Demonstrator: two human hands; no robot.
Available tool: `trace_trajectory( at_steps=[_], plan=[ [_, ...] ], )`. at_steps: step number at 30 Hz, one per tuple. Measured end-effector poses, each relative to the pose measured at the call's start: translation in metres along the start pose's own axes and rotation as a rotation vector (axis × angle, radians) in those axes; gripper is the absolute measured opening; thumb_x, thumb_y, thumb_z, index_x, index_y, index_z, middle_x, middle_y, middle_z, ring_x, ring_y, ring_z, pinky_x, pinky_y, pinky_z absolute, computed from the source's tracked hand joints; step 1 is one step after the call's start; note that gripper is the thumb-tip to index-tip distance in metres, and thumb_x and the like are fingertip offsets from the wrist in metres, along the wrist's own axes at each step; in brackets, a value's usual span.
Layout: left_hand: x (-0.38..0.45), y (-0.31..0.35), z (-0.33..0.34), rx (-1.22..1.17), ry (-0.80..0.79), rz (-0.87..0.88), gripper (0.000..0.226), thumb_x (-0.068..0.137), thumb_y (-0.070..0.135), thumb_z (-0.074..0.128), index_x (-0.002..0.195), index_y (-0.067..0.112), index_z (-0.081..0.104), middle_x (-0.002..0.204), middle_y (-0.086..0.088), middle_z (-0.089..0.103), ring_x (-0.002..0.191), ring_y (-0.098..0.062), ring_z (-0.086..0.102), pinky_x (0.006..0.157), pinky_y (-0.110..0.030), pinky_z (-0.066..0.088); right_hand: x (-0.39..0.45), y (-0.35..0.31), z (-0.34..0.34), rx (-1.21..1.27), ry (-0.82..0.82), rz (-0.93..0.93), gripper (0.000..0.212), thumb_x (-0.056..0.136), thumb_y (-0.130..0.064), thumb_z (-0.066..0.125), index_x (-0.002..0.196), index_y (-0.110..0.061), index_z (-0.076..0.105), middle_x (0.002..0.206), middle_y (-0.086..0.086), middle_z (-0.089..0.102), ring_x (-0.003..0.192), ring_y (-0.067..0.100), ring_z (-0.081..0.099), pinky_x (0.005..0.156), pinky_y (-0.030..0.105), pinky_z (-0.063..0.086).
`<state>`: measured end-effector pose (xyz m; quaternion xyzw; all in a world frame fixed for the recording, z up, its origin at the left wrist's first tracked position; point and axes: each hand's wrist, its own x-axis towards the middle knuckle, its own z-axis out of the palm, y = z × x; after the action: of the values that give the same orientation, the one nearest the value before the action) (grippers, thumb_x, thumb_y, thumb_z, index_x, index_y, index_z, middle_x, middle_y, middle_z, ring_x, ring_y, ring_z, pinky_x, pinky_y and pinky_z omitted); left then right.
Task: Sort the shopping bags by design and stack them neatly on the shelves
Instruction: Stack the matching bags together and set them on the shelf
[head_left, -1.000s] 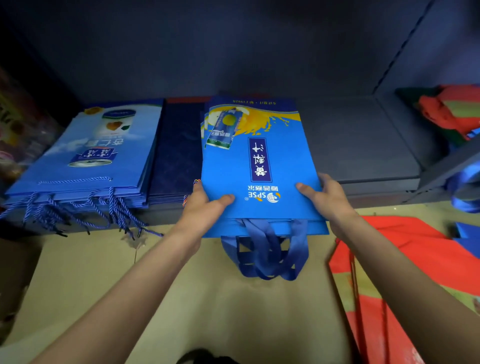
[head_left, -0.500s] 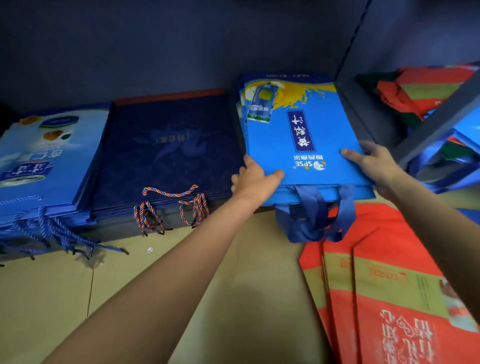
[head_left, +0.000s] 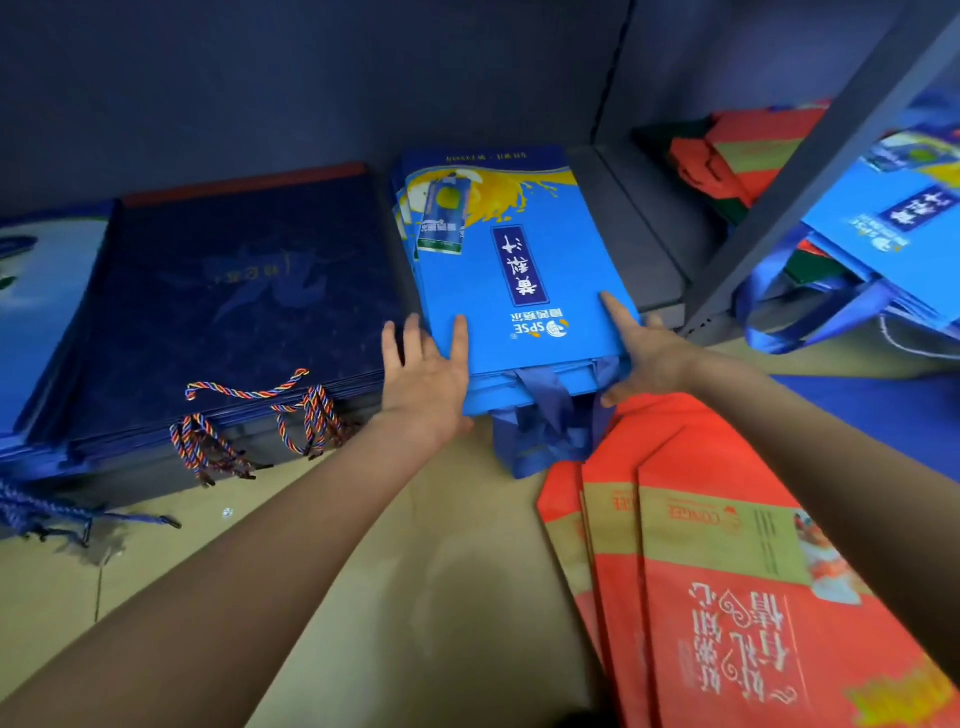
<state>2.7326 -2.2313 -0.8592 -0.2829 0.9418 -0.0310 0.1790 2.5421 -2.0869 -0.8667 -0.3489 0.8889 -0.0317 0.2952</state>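
Top bright blue non-woven shopping bag (head_left: 519, 270) of the stack at the shelf's front edge: white letters "SPSE" beside a round logo, seen inverted; Chinese characters on its dark blue panel, not legible here. Red and olive-banded non-woven shopping bags (head_left: 727, 597) on the floor: red word "CONGEE", inverted, on the olive band; white Chinese script below.

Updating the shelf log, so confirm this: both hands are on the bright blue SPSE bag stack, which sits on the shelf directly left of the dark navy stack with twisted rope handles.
One detail is wrong. In the head view the bright blue SPSE bag stack sits to the right of the dark navy stack, not left. The rest holds: the left hand and right hand are both on it, on the shelf.
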Motion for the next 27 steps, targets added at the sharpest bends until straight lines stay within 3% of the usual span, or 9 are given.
trace_trajectory(
  at_steps=[6,11,13,16,20,22,25,27],
  plan=[
    [0.011,-0.012,-0.006,0.074,0.066,0.013,0.102,0.080,0.062,0.055,0.149,0.016,-0.004,0.152,-0.025,0.006,0.142,-0.038,-0.002,0.113,-0.052,-0.003,0.017,-0.008,-0.014,-0.103,0.044,0.037,0.124,0.070,-0.015,0.080,0.146,-0.032,-0.016,0.141,0.027,0.027,0.128,0.039,0.041,0.101,0.039,0.038],
    [0.025,-0.017,-0.014,-0.039,-0.020,0.056,0.110,0.076,0.059,0.064,0.149,0.014,-0.005,0.154,-0.020,0.002,0.141,-0.038,0.008,0.113,-0.047,0.008,0.023,-0.019,-0.034,-0.040,0.190,-0.143,0.107,0.075,-0.013,0.075,0.150,-0.028,0.001,0.131,0.025,0.036,0.118,0.039,0.046,0.095,0.029,0.036],
    [0.023,-0.017,-0.010,0.027,-0.033,0.050,0.114,0.075,0.059,0.065,0.148,0.011,-0.010,0.153,-0.021,0.002,0.137,-0.040,0.016,0.111,-0.045,0.017,0.025,-0.023,-0.033,-0.025,0.211,-0.200,0.104,0.074,-0.013,0.075,0.150,-0.028,0.005,0.128,0.024,0.037,0.115,0.039,0.046,0.094,0.029,0.037],
    [0.019,-0.016,-0.003,0.163,0.076,0.048,0.106,0.080,0.056,0.060,0.148,0.013,-0.009,0.150,-0.018,0.009,0.130,-0.037,0.025,0.106,-0.043,0.024,0.028,-0.021,-0.025,-0.030,0.186,-0.211,0.102,0.075,-0.014,0.075,0.150,-0.026,0.007,0.131,0.024,0.037,0.119,0.039,0.044,0.098,0.030,0.035],
    [0.013,-0.015,-0.005,0.147,0.133,0.085,0.101,0.080,0.055,0.060,0.149,0.019,-0.004,0.151,-0.014,0.007,0.130,-0.035,0.023,0.109,-0.044,0.019,0.022,-0.020,-0.023,-0.061,0.103,-0.157,0.099,0.075,-0.014,0.074,0.150,-0.026,0.010,0.139,0.020,0.027,0.128,0.038,0.037,0.105,0.034,0.035],
    [0.006,-0.010,-0.005,0.084,0.209,0.190,0.095,0.078,0.044,0.067,0.150,0.019,0.009,0.152,-0.015,0.012,0.132,-0.036,0.023,0.109,-0.048,0.017,0.006,-0.007,-0.026,-0.039,0.110,-0.139,0.095,0.075,-0.013,0.075,0.149,-0.026,0.016,0.137,0.018,0.028,0.127,0.037,0.037,0.105,0.036,0.035],
    [-0.005,0.006,0.006,-0.017,0.417,0.417,0.080,0.059,0.015,0.080,0.132,0.006,0.049,0.135,-0.023,0.044,0.117,-0.038,0.041,0.095,-0.056,0.036,-0.034,0.034,-0.020,0.051,0.139,-0.054,0.084,0.076,-0.013,0.074,0.145,-0.019,0.028,0.135,0.019,0.035,0.125,0.034,0.042,0.100,0.030,0.034],
    [-0.012,0.022,0.012,-0.070,0.471,0.493,0.068,0.057,0.009,0.075,0.121,0.002,0.056,0.125,-0.024,0.053,0.109,-0.034,0.042,0.088,-0.054,0.042,-0.063,0.066,-0.006,0.079,0.117,0.040,0.079,0.076,-0.016,0.075,0.143,-0.014,0.032,0.133,0.022,0.040,0.120,0.034,0.046,0.098,0.031,0.035]
  ],
)
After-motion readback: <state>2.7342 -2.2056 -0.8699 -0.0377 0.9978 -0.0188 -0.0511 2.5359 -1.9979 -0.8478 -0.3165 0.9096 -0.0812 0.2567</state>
